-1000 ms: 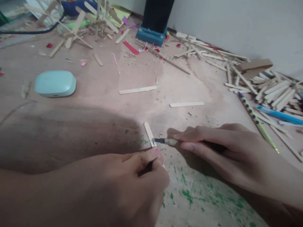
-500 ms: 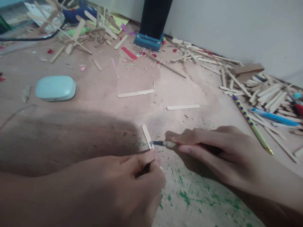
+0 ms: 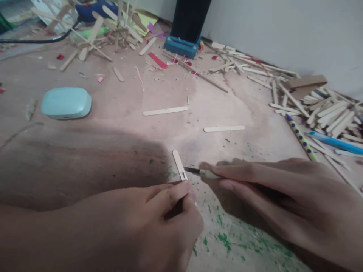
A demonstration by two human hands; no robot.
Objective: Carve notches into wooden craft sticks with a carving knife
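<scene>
A short wooden craft stick (image 3: 179, 164) lies on the brown board in front of me. My left hand (image 3: 159, 223) is closed, pinching the stick's near end and pressing it down. My right hand (image 3: 272, 192) is closed around a small craft knife (image 3: 200, 172), its dark blade touching the stick's right edge near the middle. Green paint flecks (image 3: 227, 238) cover the board under both hands.
Two loose sticks (image 3: 165, 110) (image 3: 224, 129) lie beyond my hands. A pale blue case (image 3: 66, 102) sits at the left. A heap of sticks (image 3: 326, 109), a dotted pencil (image 3: 301, 138) and a blue pen (image 3: 336, 142) lie at the right by the wall. A dark post on a blue base (image 3: 181, 45) stands behind.
The knife blade has shifted slightly along the stick's edge, and my right hand has slid a little lower and to the right. My left hand keeps its pinch on the stick.
</scene>
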